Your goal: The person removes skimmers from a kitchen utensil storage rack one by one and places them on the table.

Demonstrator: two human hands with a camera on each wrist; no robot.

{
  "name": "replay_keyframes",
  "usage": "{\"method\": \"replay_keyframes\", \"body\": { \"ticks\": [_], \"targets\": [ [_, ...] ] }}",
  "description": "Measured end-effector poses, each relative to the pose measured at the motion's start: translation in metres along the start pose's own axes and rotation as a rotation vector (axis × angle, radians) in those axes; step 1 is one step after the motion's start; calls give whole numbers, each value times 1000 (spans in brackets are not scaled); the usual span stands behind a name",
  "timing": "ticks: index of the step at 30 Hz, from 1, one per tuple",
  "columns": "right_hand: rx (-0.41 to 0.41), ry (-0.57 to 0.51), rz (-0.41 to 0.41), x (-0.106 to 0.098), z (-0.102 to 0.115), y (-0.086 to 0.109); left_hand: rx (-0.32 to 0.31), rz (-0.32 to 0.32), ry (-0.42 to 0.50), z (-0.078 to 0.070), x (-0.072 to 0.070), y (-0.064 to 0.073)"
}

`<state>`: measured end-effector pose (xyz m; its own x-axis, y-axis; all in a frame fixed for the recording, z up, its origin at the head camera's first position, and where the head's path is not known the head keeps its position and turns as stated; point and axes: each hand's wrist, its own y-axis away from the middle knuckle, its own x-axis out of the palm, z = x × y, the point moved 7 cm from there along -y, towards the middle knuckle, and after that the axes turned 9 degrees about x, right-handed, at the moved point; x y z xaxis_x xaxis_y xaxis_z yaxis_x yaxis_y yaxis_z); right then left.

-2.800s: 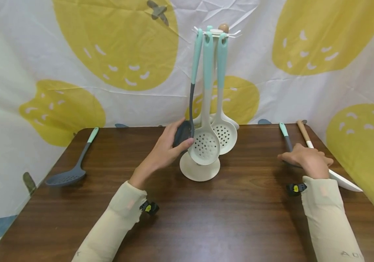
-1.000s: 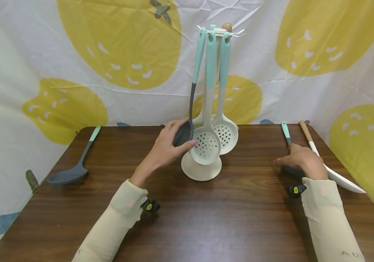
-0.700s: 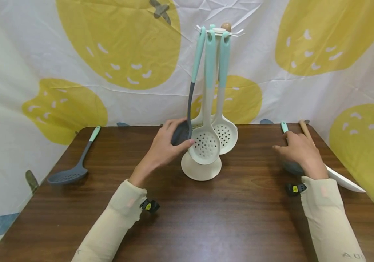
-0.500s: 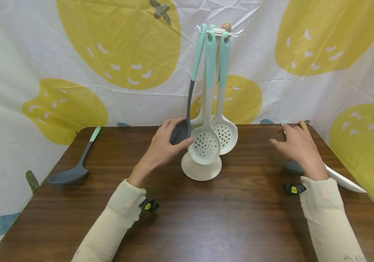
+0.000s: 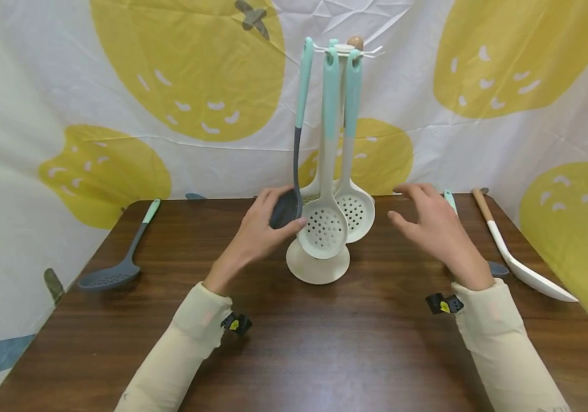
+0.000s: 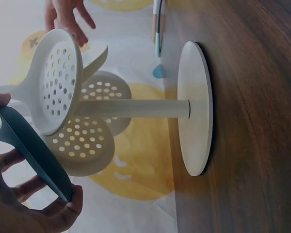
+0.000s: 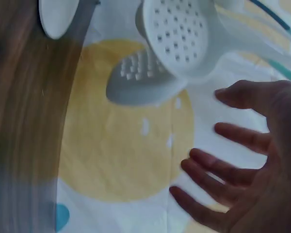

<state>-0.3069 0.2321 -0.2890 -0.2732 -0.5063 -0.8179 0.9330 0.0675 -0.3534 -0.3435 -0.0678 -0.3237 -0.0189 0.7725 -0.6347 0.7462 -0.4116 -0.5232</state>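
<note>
1. Curtain (image 5: 222, 169) hangs behind the table's (image 5: 335, 337) far edge.
2. Rack (image 5: 320, 271) near that edge's middle, strainers (image 5: 324, 232) hanging on it.
3. Ladle (image 5: 283, 210) in the left hand (image 5: 257, 229), left of the strainers.
4. Turner (image 5: 114, 274) along the left edge.
5. Spoon (image 5: 538, 280) along the right edge, utensil (image 5: 497, 269) just left of it.

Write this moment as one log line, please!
left hand: holds gray utensil by its head | right hand: holds nothing, beside rack | white slotted spoons: hanging on rack
</note>
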Motion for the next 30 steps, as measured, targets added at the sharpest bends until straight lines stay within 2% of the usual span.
{"method": "replay_keyframes", "body": {
  "ticks": [3,6,11,15,19,25,30],
  "targets": [
    [-90,-78,-19,9,13,0,0,-15,3,0,-4,0],
    [-143,-133,-31,17,22,0,-9,-24,-1,0,-11,1],
    [-166,-178,-15,30,29,-1,-24,-62,-23,2,-31,4],
    [-168,-200,12,38,32,-4,-77,-90,-64,8,-52,17],
    [-190,-229,-9,41,33,-5,-157,-43,-136,21,-65,38],
    [-247,-269,-100,42,32,-6,-248,83,-288,51,-82,68],
    [-245,-287,-88,46,31,-7,-298,148,-407,75,-105,89]
  ]
}}
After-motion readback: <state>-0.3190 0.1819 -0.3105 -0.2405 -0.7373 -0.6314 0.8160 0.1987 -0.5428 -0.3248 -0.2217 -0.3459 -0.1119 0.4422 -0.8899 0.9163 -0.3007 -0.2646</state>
